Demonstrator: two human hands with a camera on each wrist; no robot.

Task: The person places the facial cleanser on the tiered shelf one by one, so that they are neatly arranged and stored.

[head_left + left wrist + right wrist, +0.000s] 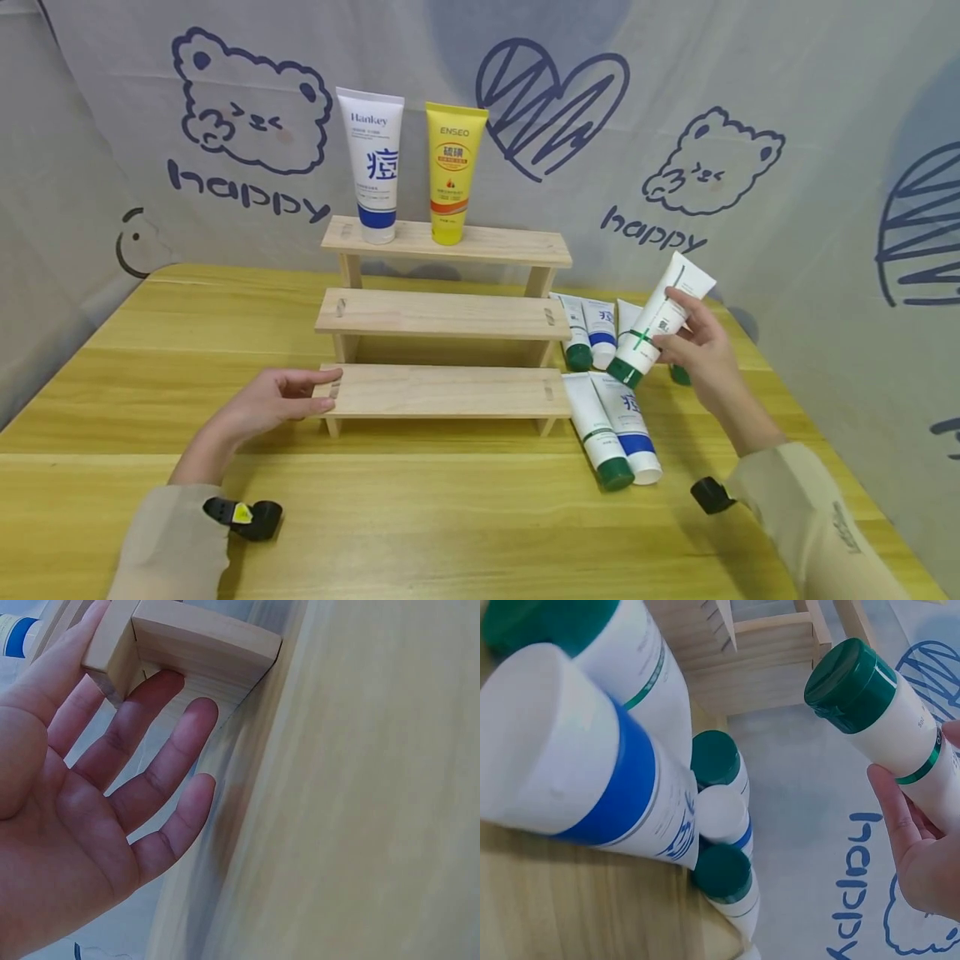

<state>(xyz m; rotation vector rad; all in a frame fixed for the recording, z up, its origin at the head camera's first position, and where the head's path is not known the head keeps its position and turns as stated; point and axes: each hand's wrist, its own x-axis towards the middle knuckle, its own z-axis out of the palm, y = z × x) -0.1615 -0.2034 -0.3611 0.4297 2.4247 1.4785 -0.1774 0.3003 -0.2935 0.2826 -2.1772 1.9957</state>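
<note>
My right hand point(701, 343) pinches a white, green-capped tube point(658, 323), tilted cap-down, clear of the desk point(450, 517), near the lying tubes point(596, 425). Left hand point(262, 408) grips the left end of the bottom shelf point(450, 392), seemingly steadying it. Step, I judge: pickup for shelving. Next calls for clearing the rack's right edges, then standing it upright; middle shelf point(442, 314) offers bare room.

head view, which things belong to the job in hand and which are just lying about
Likely the job:
green-capped white tube in the right hand
three-tier wooden stand, gripped by the left hand
white Hankey tube and yellow ENSEO tube on its top tier
white tubes lying beside the stand

Probably just there:
wooden table
cloth backdrop with drawings
black wrist cameras
</note>
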